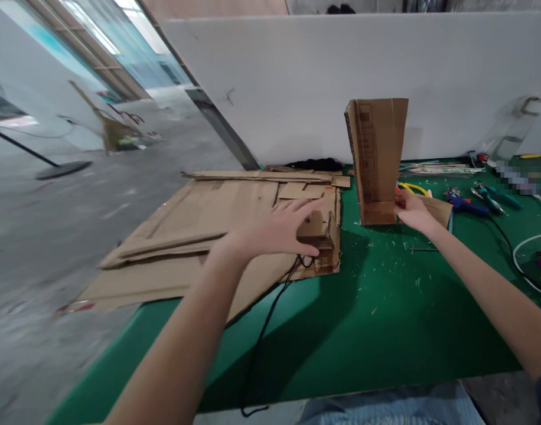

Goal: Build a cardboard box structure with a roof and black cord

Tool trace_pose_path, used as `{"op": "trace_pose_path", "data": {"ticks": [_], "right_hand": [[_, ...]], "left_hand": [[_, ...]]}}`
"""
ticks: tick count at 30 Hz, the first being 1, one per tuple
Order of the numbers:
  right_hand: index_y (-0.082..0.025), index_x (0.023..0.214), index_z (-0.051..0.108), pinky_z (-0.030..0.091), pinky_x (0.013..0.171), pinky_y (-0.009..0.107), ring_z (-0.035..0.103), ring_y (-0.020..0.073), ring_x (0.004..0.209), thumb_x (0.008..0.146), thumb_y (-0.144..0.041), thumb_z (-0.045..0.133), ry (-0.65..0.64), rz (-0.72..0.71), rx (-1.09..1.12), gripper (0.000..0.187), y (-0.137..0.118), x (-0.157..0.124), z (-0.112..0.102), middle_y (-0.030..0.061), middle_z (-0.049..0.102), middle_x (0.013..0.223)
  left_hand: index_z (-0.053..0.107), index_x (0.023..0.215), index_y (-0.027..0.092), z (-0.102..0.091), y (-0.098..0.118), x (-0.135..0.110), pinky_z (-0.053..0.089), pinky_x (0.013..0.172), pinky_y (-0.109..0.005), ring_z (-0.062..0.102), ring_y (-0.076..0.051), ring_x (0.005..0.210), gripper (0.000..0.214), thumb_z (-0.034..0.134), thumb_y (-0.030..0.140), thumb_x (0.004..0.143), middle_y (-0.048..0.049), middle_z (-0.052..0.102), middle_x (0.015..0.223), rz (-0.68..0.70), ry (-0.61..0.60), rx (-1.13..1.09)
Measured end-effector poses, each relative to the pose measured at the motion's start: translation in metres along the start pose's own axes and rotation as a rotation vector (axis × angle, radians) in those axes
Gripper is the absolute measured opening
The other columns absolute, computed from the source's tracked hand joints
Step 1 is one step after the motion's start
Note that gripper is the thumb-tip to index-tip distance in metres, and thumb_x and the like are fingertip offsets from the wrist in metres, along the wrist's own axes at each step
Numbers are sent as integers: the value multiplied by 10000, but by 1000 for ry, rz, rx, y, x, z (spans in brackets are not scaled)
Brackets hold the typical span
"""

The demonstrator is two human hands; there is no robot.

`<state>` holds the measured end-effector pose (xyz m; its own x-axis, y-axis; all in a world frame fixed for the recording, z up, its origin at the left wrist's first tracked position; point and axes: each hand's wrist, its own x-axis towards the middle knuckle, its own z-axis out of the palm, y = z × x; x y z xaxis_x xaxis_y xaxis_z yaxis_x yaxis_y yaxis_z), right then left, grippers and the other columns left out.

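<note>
1. Small brown corrugated-cardboard block [317, 233] sits on the near right corner of the flat brown cardboard sheets [199, 236], on the left side of the green desk [385, 307]. Left hand [274, 227] lies over it, fingers spread across the top, thumb at the near edge.
2. Tall brown folded cardboard piece [379, 159] stands upright on the desk w/ a short foot at the bottom. Right hand [412, 212] touches that foot from the right.
3. Progress, imo: the upright part is up, but the block and the upright are apart w/ nothing joined btw them, so looks early-to-mid.
4. Hard to see: the right fingertips are tucked behind the foot, so can't tell if they're pinching or just pressing. Thin black cord [270, 313] runs from under the left hand off the desk edge, end cut off. Blue-handled tools [465, 205] at far right are blurry, and one patch there is pixelated.
</note>
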<state>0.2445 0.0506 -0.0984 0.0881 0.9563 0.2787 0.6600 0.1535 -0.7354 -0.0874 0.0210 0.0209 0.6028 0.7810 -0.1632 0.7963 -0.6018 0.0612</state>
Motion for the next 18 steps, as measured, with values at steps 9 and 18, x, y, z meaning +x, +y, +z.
{"op": "trace_pose_path", "data": {"ticks": [9,18], "right_hand": [[-140,865,687,486,756,343,653,224,777,821,-160,534,-47,5,-140,160,6,5,12,99,683,784],[-166,801,654,506,570,295,606,144,520,851,-151,523,-69,134,-77,141,8,1,8,65,671,695]], "left_hand": [[400,1377,245,-7,-4,27,481,925,-378,569,-273,1125,644,601,466,806,-83,580,1266,-69,39,-3],[345,1434,168,0,-29,56,442,1004,-460,487,-336,1268,692,610,428,849,-173,509,1383,-225,221,152]]}}
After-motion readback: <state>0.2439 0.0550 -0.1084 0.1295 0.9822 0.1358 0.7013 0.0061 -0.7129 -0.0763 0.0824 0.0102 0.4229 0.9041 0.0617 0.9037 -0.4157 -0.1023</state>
